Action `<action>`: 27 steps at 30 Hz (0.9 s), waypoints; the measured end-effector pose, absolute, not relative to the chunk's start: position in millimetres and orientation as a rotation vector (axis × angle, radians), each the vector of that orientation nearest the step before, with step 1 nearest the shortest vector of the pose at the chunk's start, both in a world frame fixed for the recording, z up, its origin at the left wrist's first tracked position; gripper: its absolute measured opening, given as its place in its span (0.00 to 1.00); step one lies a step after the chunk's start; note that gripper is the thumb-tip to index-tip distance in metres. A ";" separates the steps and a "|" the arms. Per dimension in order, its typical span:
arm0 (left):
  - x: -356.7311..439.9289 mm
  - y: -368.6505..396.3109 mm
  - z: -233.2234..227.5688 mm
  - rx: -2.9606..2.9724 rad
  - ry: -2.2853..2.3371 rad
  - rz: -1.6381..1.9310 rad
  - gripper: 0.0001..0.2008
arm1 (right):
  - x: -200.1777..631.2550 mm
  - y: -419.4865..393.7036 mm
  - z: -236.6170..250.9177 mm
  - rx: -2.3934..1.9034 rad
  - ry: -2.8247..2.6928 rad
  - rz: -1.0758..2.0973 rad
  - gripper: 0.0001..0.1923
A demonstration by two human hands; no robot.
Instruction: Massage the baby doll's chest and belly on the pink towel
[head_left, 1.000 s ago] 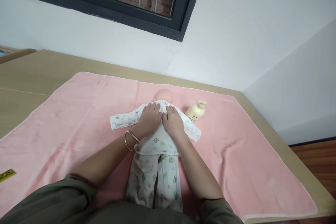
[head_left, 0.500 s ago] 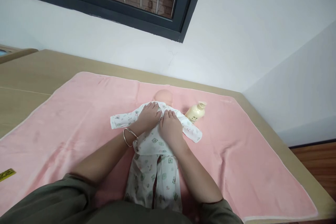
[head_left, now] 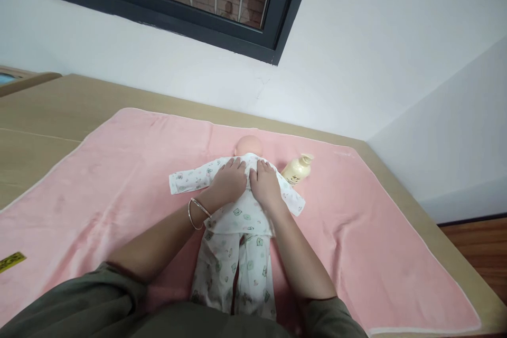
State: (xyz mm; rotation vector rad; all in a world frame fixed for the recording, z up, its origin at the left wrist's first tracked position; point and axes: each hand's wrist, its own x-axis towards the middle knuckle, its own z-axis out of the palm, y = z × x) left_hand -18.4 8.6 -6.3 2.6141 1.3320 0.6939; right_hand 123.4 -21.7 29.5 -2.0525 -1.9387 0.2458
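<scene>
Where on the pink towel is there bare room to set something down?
Bare pink towel spreads left of the doll, and right beyond the bottle. Crowded: left hand and right hand on the doll's chest, bottle close beside.

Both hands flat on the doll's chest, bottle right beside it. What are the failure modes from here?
1. The bottle lies close to the doll's sleeve; tugging that sleeve may knock or roll it.
2. The left hand and right hand press on loose fabric, so the top could bunch or ride up.
3. The towel may wrinkle and slide on the table under the pressing.
</scene>
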 end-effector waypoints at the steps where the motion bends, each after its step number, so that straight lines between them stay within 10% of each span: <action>1: -18.1 11.6 -7.0 2.593 1.356 0.693 0.25 | 117.7 -26.9 31.2 -2.066 -1.958 0.221 0.29; 27: -40.3 50.1 10.0 1.960 1.229 0.904 0.23 | 113.7 -29.1 19.3 -1.609 -1.828 0.060 0.25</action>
